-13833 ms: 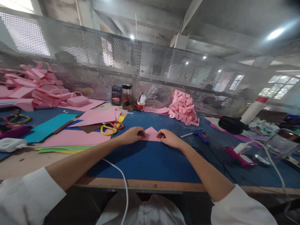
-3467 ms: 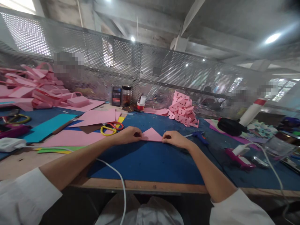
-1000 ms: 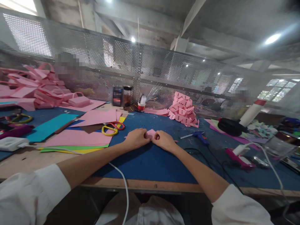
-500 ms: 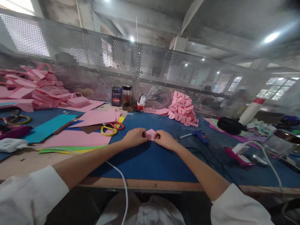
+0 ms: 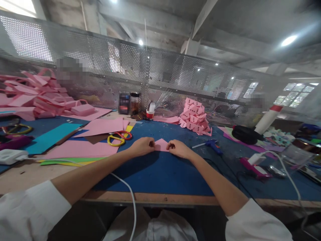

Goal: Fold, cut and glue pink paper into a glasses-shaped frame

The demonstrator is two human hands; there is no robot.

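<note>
The pink paper [image 5: 162, 145], peaked on its far side, lies on the blue-topped counter [image 5: 160, 175] between both hands. Left hand [image 5: 142, 146]: fingers pinched together on the paper's left side. Right hand [image 5: 180, 149]: fingers likewise closed on its right side; thumb contact is partly hidden. This two-sided hold presumably keeps the small piece steady and its near edge straight. Scissors [image 5: 122, 136] to the left and a blue glue gun [image 5: 213, 146] to the right seem parked within reach, outside the hands' way. Compared with the frame half a second earlier, the hands sit farther apart, exposing more paper; scissors and glue gun are unmoved.
</note>
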